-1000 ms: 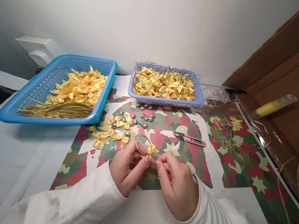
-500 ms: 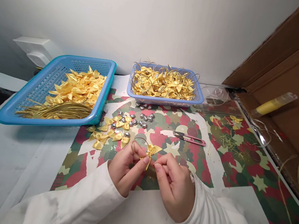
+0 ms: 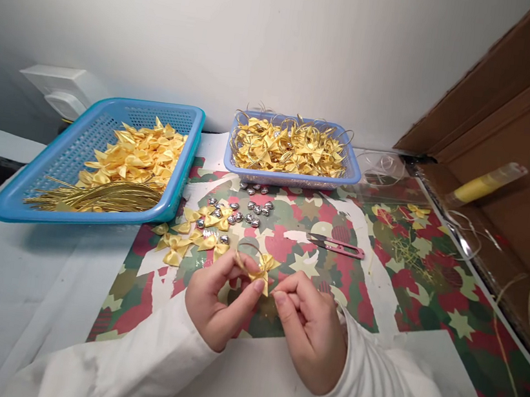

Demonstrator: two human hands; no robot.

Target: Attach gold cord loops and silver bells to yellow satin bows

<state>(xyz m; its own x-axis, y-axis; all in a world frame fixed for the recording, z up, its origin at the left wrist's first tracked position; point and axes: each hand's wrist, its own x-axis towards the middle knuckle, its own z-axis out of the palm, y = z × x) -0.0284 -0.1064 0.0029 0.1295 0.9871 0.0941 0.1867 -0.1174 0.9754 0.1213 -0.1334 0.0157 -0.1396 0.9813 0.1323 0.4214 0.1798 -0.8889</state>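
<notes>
My left hand pinches a yellow ribbon bow between thumb and fingertips. A loop of gold cord rises from the bow over my fingers. Just right of it my right hand is closed in a pinch, a small gap from the bow; what sits between its fingertips is too small to tell. Loose yellow bows lie left of my hands, with silver bells scattered near them. Pink thread snips rest on the patterned sheet beyond my right hand.
A blue basket at left holds yellow bows and a bundle of gold cords. The lilac basket at the back contains bows with cord loops. Thread scraps lie at right, beside a cardboard wall.
The bow in my left hand has turned to face more toward me, and that hand has shifted slightly left. My right hand stays pinched in nearly the same place.
</notes>
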